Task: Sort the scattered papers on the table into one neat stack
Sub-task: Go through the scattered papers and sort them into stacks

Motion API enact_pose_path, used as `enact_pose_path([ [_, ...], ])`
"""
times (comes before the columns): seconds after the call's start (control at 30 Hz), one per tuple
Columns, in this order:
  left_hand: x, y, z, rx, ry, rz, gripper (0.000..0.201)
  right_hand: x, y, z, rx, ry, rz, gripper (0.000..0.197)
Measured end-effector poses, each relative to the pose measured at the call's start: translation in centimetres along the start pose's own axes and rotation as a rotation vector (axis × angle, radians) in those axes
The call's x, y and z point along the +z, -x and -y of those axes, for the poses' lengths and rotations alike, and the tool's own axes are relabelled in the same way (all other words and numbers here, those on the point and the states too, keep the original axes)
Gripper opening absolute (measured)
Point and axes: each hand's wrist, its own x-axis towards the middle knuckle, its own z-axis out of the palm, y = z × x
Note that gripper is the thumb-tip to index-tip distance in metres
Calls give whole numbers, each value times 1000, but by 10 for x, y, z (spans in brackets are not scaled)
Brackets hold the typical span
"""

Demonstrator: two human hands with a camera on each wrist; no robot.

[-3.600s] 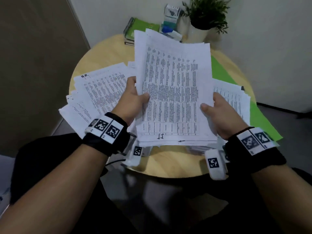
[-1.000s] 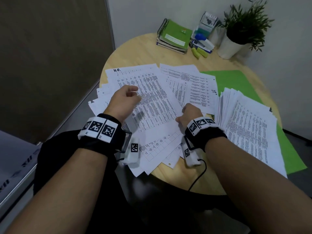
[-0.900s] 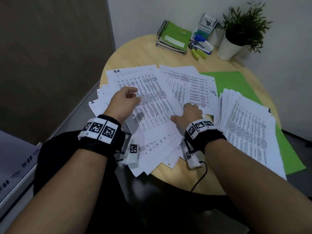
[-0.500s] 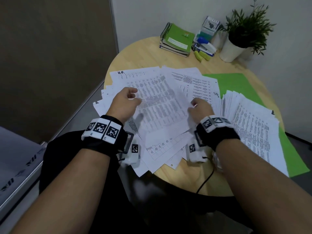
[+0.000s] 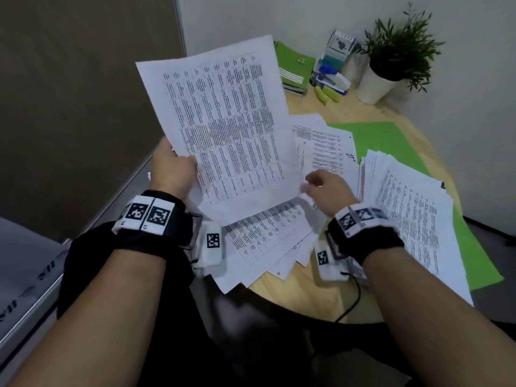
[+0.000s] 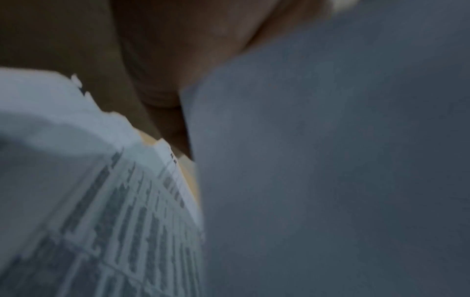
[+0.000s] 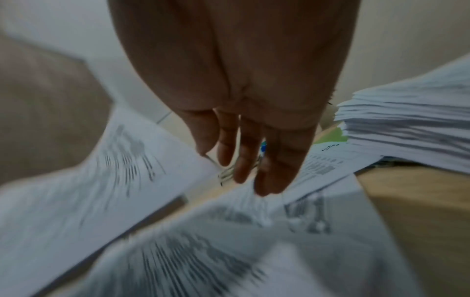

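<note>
My left hand (image 5: 176, 166) grips the left edge of a printed sheet (image 5: 223, 129) and holds it up, tilted, above the table. The left wrist view is blurred: that sheet's grey back (image 6: 330, 180) fills the right side beside my palm. My right hand (image 5: 310, 182) is at the sheet's lower right corner with its fingers (image 7: 239, 170) nearly straight; the thumb seems to touch the corner. Scattered papers (image 5: 265, 238) lie fanned under both hands, and more sheets (image 5: 324, 146) lie behind. A thick, uneven stack (image 5: 405, 219) lies to the right.
The round wooden table (image 5: 321, 291) carries a green folder (image 5: 382, 141) under the stack. At the back stand green notebooks (image 5: 293, 68), stationery (image 5: 332, 76) and a potted plant (image 5: 377, 85). A black cable (image 5: 351, 300) hangs over the near edge.
My left hand has lifted the top printed sheet off the scattered pile and raised it. The right hand moved from the pile to the sheet's lower right corner.
</note>
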Motion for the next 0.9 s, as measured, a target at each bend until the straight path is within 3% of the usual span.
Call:
enact_pose_path([
  [0.07,-4,-3,1,0,-9,-52,45,21,7,-5,54,372,41,63],
  [0.13,-5,-5,0,-16,3,-79,43,33,10,-8,86,490,15,74],
  [0.27,-4,-4,-2,-12,5,-73,41,32,2,-13,115,327,65,62],
  [0.47,-7,-2,-7,-49,29,-48,39,-8,4,-12,-2,120,-11,9],
  [0.57,-7,0,-10,-67,58,-19,36,-37,13,-10,20,-379,-146,11],
  [0.63,-2,5,-13,-76,96,30,36,-49,18,-7,-27,-592,-194,20],
  [0.8,11,16,-17,-111,138,135,34,-52,27,18,-149,-858,-43,26],
  [0.9,10,16,-17,-124,180,159,33,-38,26,24,-146,-814,73,24],
])
